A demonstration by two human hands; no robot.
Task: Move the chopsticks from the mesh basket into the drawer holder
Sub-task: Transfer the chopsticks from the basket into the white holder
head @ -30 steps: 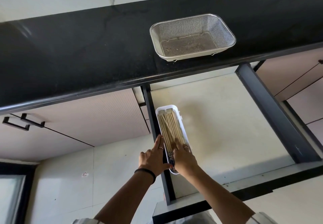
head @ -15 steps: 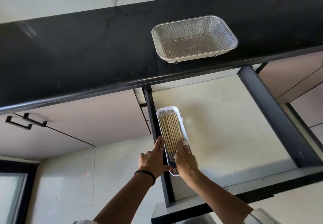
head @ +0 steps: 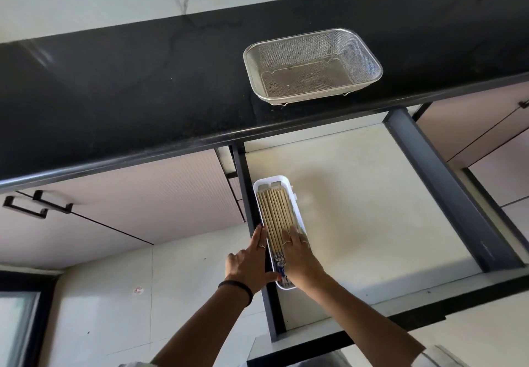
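Note:
A metal mesh basket stands on the black counter above the open drawer, with no chopsticks in it. In the drawer's left side lies a long white holder filled with several pale wooden chopsticks lying side by side. My left hand rests flat against the holder's left edge, fingers straight. My right hand lies on the near ends of the chopsticks with fingers extended, covering the holder's right near part.
The black counter runs across the view, a marbled white wall behind it. The drawer has dark grey side rails and a pale floor. Closed cabinet fronts with black handles lie left; more cabinets are to the right.
Both hands stay at the holder's near end. The right hand's fingers have shifted slightly on the chopsticks, which now lie more evenly.

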